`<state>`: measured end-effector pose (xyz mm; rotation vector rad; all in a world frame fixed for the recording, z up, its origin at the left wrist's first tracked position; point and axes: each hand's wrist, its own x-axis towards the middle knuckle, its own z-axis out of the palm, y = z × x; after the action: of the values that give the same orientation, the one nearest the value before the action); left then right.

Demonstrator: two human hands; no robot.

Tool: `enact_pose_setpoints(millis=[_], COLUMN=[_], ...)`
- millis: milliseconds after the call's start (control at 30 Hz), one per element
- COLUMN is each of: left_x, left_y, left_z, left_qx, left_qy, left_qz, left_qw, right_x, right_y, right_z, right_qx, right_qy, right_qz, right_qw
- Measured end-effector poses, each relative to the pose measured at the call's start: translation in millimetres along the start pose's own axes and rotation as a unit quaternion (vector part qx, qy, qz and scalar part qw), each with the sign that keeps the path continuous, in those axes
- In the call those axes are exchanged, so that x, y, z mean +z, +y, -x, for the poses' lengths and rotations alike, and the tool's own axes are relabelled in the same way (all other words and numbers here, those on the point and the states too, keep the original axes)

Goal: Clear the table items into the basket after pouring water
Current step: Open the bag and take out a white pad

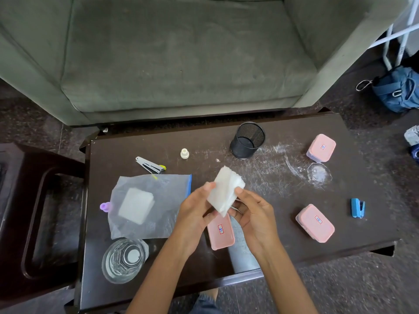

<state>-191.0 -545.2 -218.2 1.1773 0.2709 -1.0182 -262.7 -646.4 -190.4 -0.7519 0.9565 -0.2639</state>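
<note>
Both hands up over the dark table (283,211), sharing one white folded tissue stack (225,191). Left hand (195,214) pinches its left edge, thumb on top; right hand (254,211) grips the right edge, fingers curled under. Directly below the hands: pink-lidded box (221,232), labelled. Left of the left hand: clear zip bag (147,205) lying flat with a white pad inside, purple cap (105,206) at its far edge, glass of water (124,259) nearer the body. Beyond the hands: black mesh cup (248,140), small white cap (184,153), nail clipper (150,165). Right of the right hand: two more pink boxes (315,223) (321,148), blue stapler (357,207).
</note>
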Motion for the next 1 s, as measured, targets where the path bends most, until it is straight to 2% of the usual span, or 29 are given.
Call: enact_pose_setpoints(millis=[67,133,300,433,500,633,833,1000], left_x=[1.8,3.8,5.2,-3.2,-5.9,-6.4,-8.7,-13.0], left_y=[1.2,0.6,1.8,7.9,11.9,18.7,28.5,30.5], left_z=[-1.3,-2.7,-5.0,-6.9,-6.6,-7.7,-13.2,-24.7], left_qx=[0.034,0.038,0.021,0.029,0.025,0.016,0.035,0.016], left_qy=[-0.04,-0.038,0.052,0.115,0.114,0.08,0.078,0.067], left_qz=[-0.121,-0.158,-0.071,-0.052,-0.064,-0.082,-0.124,-0.13], left_qw=[0.991,0.986,0.996,0.992,0.991,0.993,0.989,0.989], right_x=[-0.3,-0.6,-2.6,-19.2,-28.2,-34.2,-35.4,-38.6], right_y=[0.6,1.1,-0.4,-7.6,-11.3,-14.4,-23.7,-32.1], right_z=[-1.1,-3.8,-9.5,-19.1,-23.5,-27.4,-36.6,-45.1], right_qx=[-0.01,-0.026,-0.041,-0.053,-0.033,0.035,0.023,0.001], right_qy=[0.002,0.01,0.001,0.051,0.054,-0.004,0.026,0.014], right_qz=[0.003,0.022,0.026,0.038,0.09,0.174,0.178,0.235], right_qw=[1.0,0.999,0.999,0.997,0.994,0.984,0.983,0.972])
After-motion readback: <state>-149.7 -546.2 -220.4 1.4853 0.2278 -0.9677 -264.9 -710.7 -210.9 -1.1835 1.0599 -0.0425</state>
